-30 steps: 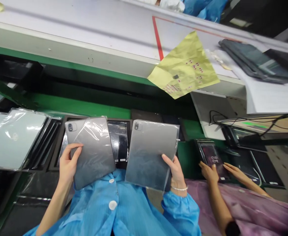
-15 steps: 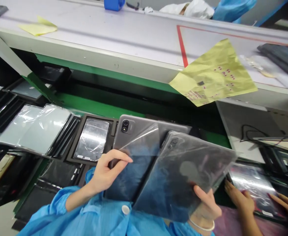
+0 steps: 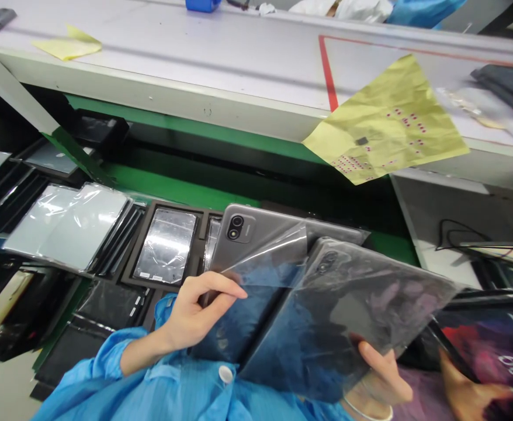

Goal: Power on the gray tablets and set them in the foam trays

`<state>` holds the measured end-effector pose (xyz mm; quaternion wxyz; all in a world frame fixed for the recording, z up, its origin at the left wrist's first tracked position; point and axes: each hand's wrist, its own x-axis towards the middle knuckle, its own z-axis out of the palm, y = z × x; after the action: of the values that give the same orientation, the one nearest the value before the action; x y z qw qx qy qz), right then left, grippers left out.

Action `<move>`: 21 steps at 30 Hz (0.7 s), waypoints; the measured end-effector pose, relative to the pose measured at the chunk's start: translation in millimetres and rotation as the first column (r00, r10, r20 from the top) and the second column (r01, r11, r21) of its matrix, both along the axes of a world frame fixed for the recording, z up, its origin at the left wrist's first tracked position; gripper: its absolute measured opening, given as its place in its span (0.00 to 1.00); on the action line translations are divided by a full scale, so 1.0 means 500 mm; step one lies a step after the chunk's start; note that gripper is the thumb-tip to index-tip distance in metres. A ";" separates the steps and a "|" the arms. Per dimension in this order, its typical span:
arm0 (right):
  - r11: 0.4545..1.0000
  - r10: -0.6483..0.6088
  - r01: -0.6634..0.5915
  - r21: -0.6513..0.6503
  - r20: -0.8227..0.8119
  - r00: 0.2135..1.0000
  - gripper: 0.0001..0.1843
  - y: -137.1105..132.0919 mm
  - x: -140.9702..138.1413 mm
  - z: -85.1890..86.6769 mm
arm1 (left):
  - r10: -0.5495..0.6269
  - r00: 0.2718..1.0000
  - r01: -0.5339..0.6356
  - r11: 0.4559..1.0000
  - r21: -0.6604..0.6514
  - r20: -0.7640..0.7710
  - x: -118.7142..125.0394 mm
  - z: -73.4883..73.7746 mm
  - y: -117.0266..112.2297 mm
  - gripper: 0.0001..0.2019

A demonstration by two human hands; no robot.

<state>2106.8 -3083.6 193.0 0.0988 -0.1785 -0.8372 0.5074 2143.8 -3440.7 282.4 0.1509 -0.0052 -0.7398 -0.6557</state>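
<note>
A grey tablet (image 3: 256, 231) lies back side up in front of me, its twin camera at the upper left corner. Clear plastic film (image 3: 283, 248) covers part of its back, with a diagonal crease. My left hand (image 3: 201, 304) is at the tablet's left edge, thumb and forefinger pinched together at the film's lower edge. My right hand (image 3: 381, 374) grips the lower right part of a second tablet (image 3: 348, 316) in a clear plastic sleeve, thumb on top. This second tablet is tilted and overlaps the grey tablet's right side. The right fingers underneath are mostly hidden.
Wrapped tablets (image 3: 68, 225) stand stacked at the left, beside a tray (image 3: 127, 263) holding a wrapped device. A white shelf (image 3: 186, 70) runs across above, with a yellow sheet (image 3: 392, 126) hanging over its edge. At right, a co-worker's hand (image 3: 467, 386) holds a lit tablet (image 3: 497, 339).
Both tablets and my hands sit slightly farther right in view. My grips look the same. The co-worker's tablet with a lit screen now shows where a wrapped one lay.
</note>
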 end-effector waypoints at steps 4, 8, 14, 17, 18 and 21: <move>0.919 -0.161 0.136 -0.369 -0.037 0.986 0.10 -0.137 0.040 0.018 | -0.049 0.998 0.048 0.998 -0.036 -0.044 -0.002 -0.013 0.013 0.07; 0.825 -0.120 0.116 -0.554 0.030 0.992 0.05 -0.136 0.036 0.019 | -0.132 0.987 0.128 0.991 -0.047 -0.087 -0.004 -0.023 0.030 0.08; 0.829 0.023 -0.044 -0.558 -0.045 0.999 0.10 -0.093 0.036 -0.024 | -0.102 0.994 0.099 0.992 -0.085 -0.033 -0.001 -0.023 0.035 0.09; 0.841 -0.001 -0.029 -0.541 -0.055 0.998 0.11 -0.098 0.043 -0.016 | -0.098 0.995 0.096 0.993 -0.066 -0.031 -0.003 -0.024 0.034 0.08; 0.851 -0.002 -0.027 -0.524 -0.056 0.998 0.11 -0.103 0.045 -0.008 | -0.097 0.995 0.095 0.994 -0.058 -0.036 -0.004 -0.025 0.034 0.07; 0.899 0.001 -0.043 -0.435 -0.095 0.995 0.17 -0.128 0.048 0.024 | -0.065 0.996 0.062 0.997 -0.043 -0.063 -0.005 -0.032 0.034 0.05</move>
<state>2130.8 -3147.7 204.7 0.0894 -0.1630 -0.6986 0.6910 2141.0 -3423.8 266.4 0.1534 -0.0527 -0.7472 -0.6445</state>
